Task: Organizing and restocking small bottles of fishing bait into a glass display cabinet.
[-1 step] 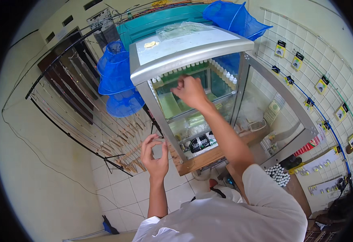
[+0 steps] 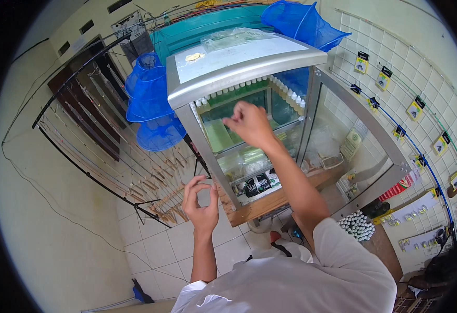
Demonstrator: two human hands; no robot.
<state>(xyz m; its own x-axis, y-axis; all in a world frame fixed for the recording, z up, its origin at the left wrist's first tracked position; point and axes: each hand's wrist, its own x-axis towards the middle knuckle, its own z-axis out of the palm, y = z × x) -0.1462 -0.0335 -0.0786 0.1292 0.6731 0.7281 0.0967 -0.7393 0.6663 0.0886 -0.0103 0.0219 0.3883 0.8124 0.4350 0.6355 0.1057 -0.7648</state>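
Note:
My right hand (image 2: 250,125) reaches through the open front of a metal-framed glass cabinet (image 2: 246,71), at the level of its upper shelf. Its fingers are curled in; anything between them is hidden. Small bottles with white caps (image 2: 232,94) and green or pale contents line the shelf along its back and sides. My left hand (image 2: 201,203) hangs in the air left of the cabinet's wooden base (image 2: 249,211). Its fingers curve towards the thumb with a gap inside, and I see nothing held there.
The cabinet's glass door (image 2: 356,141) swings out to the right. Many more white-capped bottles (image 2: 357,226) stand together at lower right. Blue nets (image 2: 155,107) and a rack of hanging rods (image 2: 82,167) are on the left. Small packets (image 2: 361,64) hang from a wall grid. Dark packs (image 2: 257,184) lie low in the cabinet.
My right hand has shifted slightly right and down inside the cabinet opening. My left hand stays almost in place, its fingers bent a little closer to the thumb.

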